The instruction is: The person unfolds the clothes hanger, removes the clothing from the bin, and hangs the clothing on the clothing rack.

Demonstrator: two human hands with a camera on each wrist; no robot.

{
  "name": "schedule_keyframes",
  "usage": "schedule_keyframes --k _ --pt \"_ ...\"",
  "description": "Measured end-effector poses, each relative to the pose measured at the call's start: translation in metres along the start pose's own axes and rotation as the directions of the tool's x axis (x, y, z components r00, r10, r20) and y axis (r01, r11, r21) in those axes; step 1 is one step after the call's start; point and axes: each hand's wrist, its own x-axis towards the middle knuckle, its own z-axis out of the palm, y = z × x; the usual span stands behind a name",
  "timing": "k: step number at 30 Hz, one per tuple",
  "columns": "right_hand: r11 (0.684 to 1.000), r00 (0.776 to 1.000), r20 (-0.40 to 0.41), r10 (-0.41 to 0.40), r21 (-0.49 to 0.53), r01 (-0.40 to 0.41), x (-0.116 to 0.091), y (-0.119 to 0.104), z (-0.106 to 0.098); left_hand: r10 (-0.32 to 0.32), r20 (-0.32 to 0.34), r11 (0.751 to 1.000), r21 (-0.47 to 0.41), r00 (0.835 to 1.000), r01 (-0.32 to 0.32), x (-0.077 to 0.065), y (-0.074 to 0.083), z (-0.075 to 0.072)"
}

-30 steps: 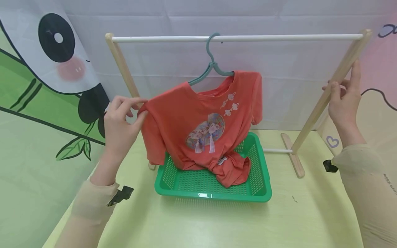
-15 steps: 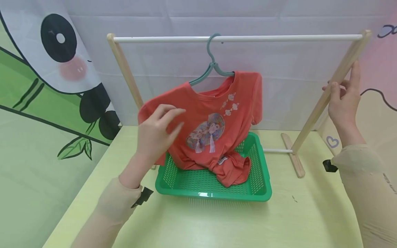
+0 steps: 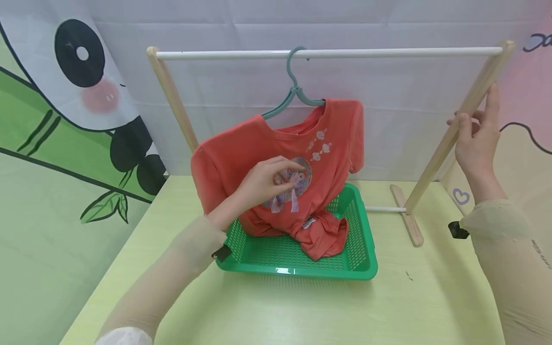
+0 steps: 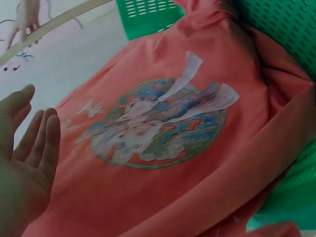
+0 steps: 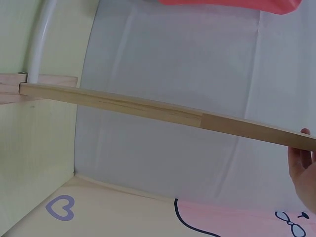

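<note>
A red T-shirt (image 3: 241,143) with a round printed patch (image 4: 158,123) hangs on a green hanger (image 3: 292,72), its lower part bunched in the green basket (image 3: 297,274). My left hand (image 3: 269,179) is in front of the shirt's patch, thumb and fingers apart with nothing between them; the left wrist view shows the same hand (image 4: 29,158) beside the print. On the far right, my right hand (image 3: 479,139) grips the wooden side post (image 3: 435,163) of the clothes rack, its thumb in front and fingers behind. That hand (image 5: 303,170) shows only partly in the right wrist view.
The rack's white top rail (image 3: 388,52) carries the hanger's hook. Its wooden foot (image 3: 407,215) stands on the pale yellow table (image 3: 302,316), right of the basket. A white cloth backdrop (image 3: 388,139) is behind, and a printed panda sheet (image 3: 86,105) is at left.
My left hand has let go of the shirt's left shoulder and moved right across its front to the patch. My right hand stays on the post.
</note>
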Motion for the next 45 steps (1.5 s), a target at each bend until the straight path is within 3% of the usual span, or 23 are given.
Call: schedule_keyframes --k 3,6,9,11,13,14,16,20,22,24,26,28,34,39,45 --pt "1.0 1.0 0.002 0.006 0.011 -0.006 -0.001 -0.002 0.0 0.014 0.115 0.996 -0.09 0.993 -0.004 0.011 -0.008 0.012" --pt "1.0 1.0 0.0 0.009 0.021 -0.009 -0.001 -0.003 0.001 0.06 0.215 0.988 -0.153 0.975 -0.027 0.018 -0.017 0.026" --pt "0.999 1.0 0.011 0.025 0.025 -0.026 0.0 -0.002 0.001 0.107 0.315 0.982 -0.182 0.943 -0.051 0.021 -0.027 0.042" --pt "0.999 0.999 0.015 0.037 0.025 -0.038 0.002 0.001 0.001 0.119 0.396 0.98 -0.195 0.91 -0.043 0.02 -0.032 0.052" --pt "0.999 0.999 0.022 0.047 0.02 -0.048 0.004 0.003 0.0 0.108 0.486 0.985 -0.173 0.867 -0.025 0.019 -0.035 0.061" --pt "0.999 0.999 0.02 0.045 0.016 -0.046 0.004 0.004 0.0 0.104 0.536 0.987 -0.159 0.838 -0.02 0.018 -0.035 0.065" --pt "0.999 0.999 0.015 0.044 0.012 -0.044 0.005 0.005 -0.001 0.078 0.64 0.993 -0.118 0.765 -0.003 0.018 -0.037 0.072" --pt "0.999 0.999 0.013 0.041 -0.007 -0.041 0.005 0.004 -0.001 0.016 0.79 0.998 0.022 0.613 -0.054 0.017 -0.042 0.084" --pt "0.999 0.999 0.017 0.04 -0.009 -0.04 0.005 0.003 -0.001 -0.016 0.825 0.992 0.084 0.565 -0.094 0.017 -0.047 0.091" --pt "0.999 0.999 0.02 0.039 -0.013 -0.039 0.005 0.004 0.0 -0.027 0.837 0.985 0.116 0.546 -0.13 0.018 -0.052 0.099" --pt "0.999 0.999 0.023 0.041 -0.004 -0.041 0.005 0.003 0.0 -0.02 0.839 0.981 0.121 0.544 -0.15 0.019 -0.057 0.107" --pt "0.999 0.999 0.021 0.039 0.002 -0.039 0.005 0.002 0.001 0.008 0.831 0.978 0.109 0.556 -0.177 0.02 -0.061 0.114" --pt "0.998 0.999 0.031 0.044 0.034 -0.045 0.004 0.0 0.002 0.082 0.758 0.975 0.075 0.648 -0.211 0.026 -0.068 0.117" --pt "0.999 0.999 0.016 0.034 0.038 -0.035 0.004 0.001 0.004 0.116 0.694 0.975 0.057 0.711 -0.215 0.033 -0.064 0.097" --pt "0.999 0.999 0.005 0.034 0.04 -0.034 0.004 0.002 0.003 0.138 0.607 0.974 0.059 0.783 -0.218 0.056 -0.058 0.056"
